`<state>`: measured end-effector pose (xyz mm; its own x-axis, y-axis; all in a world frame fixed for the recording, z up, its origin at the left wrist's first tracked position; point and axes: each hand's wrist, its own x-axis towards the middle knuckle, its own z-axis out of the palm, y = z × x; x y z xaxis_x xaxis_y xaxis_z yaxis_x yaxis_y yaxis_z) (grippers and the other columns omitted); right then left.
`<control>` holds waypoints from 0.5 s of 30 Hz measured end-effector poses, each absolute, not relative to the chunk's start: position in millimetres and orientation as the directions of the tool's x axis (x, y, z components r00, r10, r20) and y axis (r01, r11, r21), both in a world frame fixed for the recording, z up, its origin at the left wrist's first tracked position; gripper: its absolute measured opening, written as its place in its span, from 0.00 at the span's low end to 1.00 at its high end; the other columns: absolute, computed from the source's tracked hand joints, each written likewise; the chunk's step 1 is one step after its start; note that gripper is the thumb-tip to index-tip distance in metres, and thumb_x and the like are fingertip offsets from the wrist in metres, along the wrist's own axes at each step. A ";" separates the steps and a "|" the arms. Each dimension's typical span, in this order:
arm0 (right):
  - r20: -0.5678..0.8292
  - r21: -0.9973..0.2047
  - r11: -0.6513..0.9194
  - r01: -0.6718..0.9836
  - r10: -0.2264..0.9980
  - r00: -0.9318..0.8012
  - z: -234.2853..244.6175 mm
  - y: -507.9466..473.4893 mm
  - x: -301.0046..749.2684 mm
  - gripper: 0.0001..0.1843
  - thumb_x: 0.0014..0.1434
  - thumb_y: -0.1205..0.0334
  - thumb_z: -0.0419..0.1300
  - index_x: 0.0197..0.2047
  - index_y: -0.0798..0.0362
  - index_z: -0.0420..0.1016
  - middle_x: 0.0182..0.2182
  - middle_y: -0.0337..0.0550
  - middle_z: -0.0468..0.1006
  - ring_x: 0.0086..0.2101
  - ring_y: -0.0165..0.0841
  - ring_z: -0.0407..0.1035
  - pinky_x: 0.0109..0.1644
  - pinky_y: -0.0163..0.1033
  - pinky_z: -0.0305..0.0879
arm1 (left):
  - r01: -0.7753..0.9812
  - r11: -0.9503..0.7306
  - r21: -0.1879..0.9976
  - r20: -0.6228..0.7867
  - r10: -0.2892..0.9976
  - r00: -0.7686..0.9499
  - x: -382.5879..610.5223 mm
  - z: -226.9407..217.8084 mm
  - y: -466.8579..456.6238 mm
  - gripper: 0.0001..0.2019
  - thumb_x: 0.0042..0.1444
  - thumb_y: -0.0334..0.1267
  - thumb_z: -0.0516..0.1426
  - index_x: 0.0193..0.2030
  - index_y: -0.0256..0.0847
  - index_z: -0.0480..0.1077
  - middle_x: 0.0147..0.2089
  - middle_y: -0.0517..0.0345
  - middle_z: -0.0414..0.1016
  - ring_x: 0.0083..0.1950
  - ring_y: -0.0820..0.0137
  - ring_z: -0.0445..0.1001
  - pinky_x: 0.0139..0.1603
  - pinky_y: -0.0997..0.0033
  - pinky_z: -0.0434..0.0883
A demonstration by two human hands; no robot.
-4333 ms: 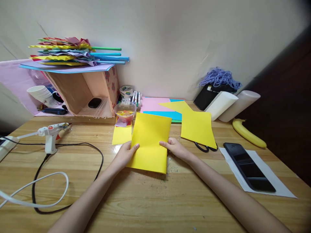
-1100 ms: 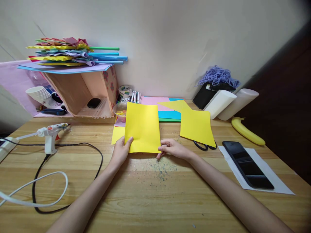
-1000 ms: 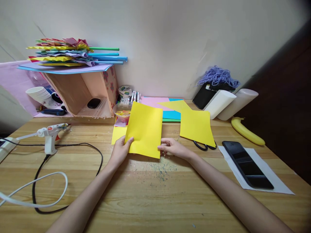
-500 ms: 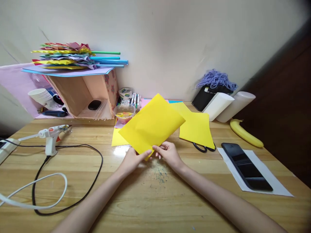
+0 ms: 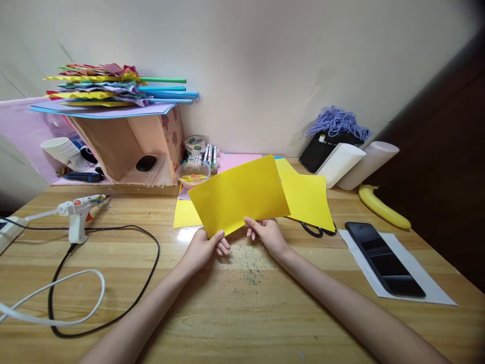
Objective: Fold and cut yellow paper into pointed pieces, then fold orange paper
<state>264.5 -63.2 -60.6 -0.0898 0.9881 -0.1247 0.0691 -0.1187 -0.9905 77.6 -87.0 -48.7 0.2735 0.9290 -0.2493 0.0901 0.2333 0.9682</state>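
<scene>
A rectangular sheet of yellow paper (image 5: 240,194) is held up above the desk, tilted with its right end higher. My left hand (image 5: 204,247) pinches its lower left corner, thumb in front and fingers behind. Along the lower edge, my right hand (image 5: 268,235) grips the same sheet between thumb and fingers. Behind it on the desk lie more yellow sheets (image 5: 308,199), with the black handles of scissors (image 5: 316,231) poking out beneath them. Another yellow piece (image 5: 186,214) shows at the left, partly covered by the held sheet.
A glue gun (image 5: 79,217) with a looping black cable stands at the left. Behind it is an open box (image 5: 172,146) topped with paper flowers (image 5: 98,88). A phone (image 5: 384,260) on white paper, a banana (image 5: 382,207) and white rolls (image 5: 343,164) occupy the right side.
The yellow sheet has rotated clockwise from a steep diagonal to a flatter tilt. My hands have moved apart along its lower edge, the left one to the corner.
</scene>
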 end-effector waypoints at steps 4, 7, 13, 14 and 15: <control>-0.090 -0.995 -0.090 0.031 0.996 0.002 -60.7 -48.6 279.1 0.23 0.45 0.43 0.61 0.19 0.57 0.72 0.14 0.42 0.70 0.14 0.26 0.59 0.19 0.33 0.56 | 0.120 0.227 0.967 -0.252 0.930 0.268 69.8 -51.3 -82.4 0.22 0.50 0.51 0.53 0.20 0.32 0.70 0.17 0.51 0.72 0.19 0.73 0.69 0.23 0.75 0.64; -0.038 -0.998 -0.042 0.037 0.994 0.100 -59.4 -42.6 287.6 0.22 0.45 0.44 0.62 0.22 0.57 0.72 0.15 0.41 0.70 0.15 0.26 0.59 0.19 0.34 0.55 | 0.124 0.225 0.966 -0.251 0.933 0.258 66.8 -51.1 -80.5 0.21 0.50 0.51 0.53 0.20 0.33 0.70 0.17 0.51 0.71 0.19 0.73 0.68 0.22 0.75 0.63; -0.052 -0.999 -0.052 0.004 0.998 0.023 -53.7 -54.4 277.8 0.19 0.43 0.46 0.64 0.26 0.56 0.70 0.16 0.39 0.70 0.17 0.27 0.62 0.21 0.33 0.59 | 0.124 0.227 0.966 -0.251 0.939 0.234 71.5 -49.7 -82.9 0.21 0.49 0.51 0.53 0.20 0.33 0.70 0.18 0.52 0.71 0.17 0.74 0.67 0.20 0.76 0.61; -0.071 -0.997 -0.070 0.020 0.996 -0.057 -53.6 -58.6 273.1 0.19 0.43 0.47 0.64 0.27 0.56 0.71 0.18 0.39 0.72 0.18 0.28 0.63 0.22 0.34 0.61 | 0.133 0.219 0.966 -0.247 0.938 0.244 72.9 -49.2 -83.9 0.21 0.50 0.51 0.53 0.21 0.33 0.70 0.17 0.53 0.71 0.17 0.74 0.67 0.20 0.77 0.61; -0.082 -0.996 -0.077 0.040 0.987 -0.137 -53.9 -63.0 268.3 0.19 0.43 0.48 0.65 0.29 0.56 0.72 0.20 0.40 0.73 0.19 0.29 0.64 0.23 0.34 0.62 | 0.144 0.210 0.967 -0.242 0.936 0.255 74.4 -48.6 -85.1 0.21 0.50 0.51 0.52 0.22 0.33 0.71 0.17 0.53 0.71 0.17 0.75 0.66 0.20 0.77 0.61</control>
<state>268.3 -63.0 -53.9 -0.1370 0.9872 -0.0821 0.0396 -0.0773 -0.9962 74.4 -85.1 -48.6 0.2554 0.9361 -0.2418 0.1445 0.2104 0.9669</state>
